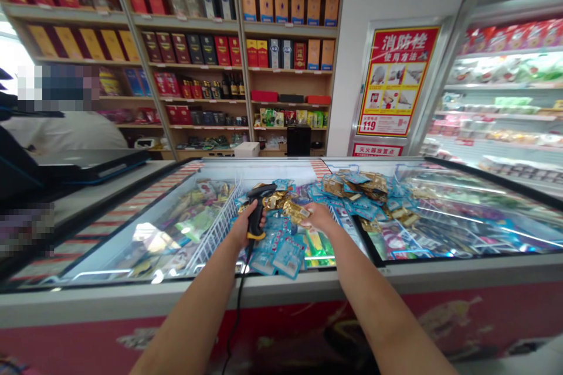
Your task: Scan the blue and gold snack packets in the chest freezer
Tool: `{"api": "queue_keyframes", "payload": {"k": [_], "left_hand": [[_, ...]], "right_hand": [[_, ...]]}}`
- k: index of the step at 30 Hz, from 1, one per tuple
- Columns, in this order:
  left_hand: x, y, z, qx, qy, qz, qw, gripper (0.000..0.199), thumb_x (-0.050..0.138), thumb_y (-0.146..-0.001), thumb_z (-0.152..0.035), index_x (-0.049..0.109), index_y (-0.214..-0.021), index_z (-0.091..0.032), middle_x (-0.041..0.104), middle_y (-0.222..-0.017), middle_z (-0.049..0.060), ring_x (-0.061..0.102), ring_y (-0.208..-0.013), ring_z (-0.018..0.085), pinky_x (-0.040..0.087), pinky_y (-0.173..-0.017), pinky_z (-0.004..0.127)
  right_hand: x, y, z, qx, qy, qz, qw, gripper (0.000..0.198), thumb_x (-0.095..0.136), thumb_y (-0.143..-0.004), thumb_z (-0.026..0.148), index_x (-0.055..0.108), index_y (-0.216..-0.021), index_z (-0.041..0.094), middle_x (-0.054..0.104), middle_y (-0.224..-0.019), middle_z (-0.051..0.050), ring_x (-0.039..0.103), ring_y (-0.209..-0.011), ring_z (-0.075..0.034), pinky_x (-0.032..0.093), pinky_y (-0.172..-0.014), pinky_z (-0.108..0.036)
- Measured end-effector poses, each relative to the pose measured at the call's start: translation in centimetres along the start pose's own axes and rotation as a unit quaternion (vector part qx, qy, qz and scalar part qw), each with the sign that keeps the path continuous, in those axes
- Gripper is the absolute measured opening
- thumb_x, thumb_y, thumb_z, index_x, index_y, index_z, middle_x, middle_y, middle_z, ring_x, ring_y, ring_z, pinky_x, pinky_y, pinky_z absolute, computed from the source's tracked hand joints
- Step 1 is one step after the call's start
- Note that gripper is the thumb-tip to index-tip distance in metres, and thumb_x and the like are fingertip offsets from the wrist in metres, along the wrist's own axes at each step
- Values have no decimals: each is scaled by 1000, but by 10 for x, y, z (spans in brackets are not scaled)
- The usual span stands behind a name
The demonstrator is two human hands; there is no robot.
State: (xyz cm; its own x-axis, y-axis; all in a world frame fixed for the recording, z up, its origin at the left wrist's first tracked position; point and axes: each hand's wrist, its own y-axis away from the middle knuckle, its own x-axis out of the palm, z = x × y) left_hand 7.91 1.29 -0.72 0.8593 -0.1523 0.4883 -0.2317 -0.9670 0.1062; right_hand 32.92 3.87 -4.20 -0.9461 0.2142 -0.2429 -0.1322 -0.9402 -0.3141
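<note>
My left hand [243,226] is wrapped round the grip of a black and yellow barcode scanner [256,220], its head pointing right and its cord hanging down over the freezer's front. My right hand [317,217] pinches a shiny gold packet [294,211] in front of the scanner. Under and behind both hands lie more gold packets and several blue packets [288,255], on the glass top of a chest freezer [281,282]. To the right of my right hand sits a heap of blue and gold packets [358,187] on the glass.
Frozen goods in wire baskets [215,228] show through the freezer glass. A counter with a black device [88,167] and a person [65,129] are at the left. Shelves of boxes [193,50] stand behind; a refrigerated display [505,111] is at the right.
</note>
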Motion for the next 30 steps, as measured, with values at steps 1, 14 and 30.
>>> {"api": "queue_keyframes", "payload": {"k": [1,14,30], "left_hand": [[0,0,0,1,0,0,1000,33,54,-88,-42,61,-77,-12,58,-60,2,50,-44,8,38,-38,17],[4,3,-2,-8,-10,-9,1000,37,54,-88,-44,60,-71,-11,56,-56,3,48,-41,7,38,-38,16],[1,-2,3,3,-8,-5,1000,34,55,-88,-42,62,-77,-11,59,-61,3,51,-44,8,40,-39,17]], "right_hand": [[1,1,1,8,6,3,1000,29,84,-50,20,69,-74,24,66,-70,1,63,-68,-19,50,-62,-30],[3,-1,12,0,149,-83,985,8,70,-67,19,67,-74,20,66,-72,-4,61,-72,-22,48,-72,-33],[-5,4,31,-59,-8,-260,964,33,52,-83,42,63,-99,15,69,-86,-7,61,-76,-20,47,-73,-30]]}}
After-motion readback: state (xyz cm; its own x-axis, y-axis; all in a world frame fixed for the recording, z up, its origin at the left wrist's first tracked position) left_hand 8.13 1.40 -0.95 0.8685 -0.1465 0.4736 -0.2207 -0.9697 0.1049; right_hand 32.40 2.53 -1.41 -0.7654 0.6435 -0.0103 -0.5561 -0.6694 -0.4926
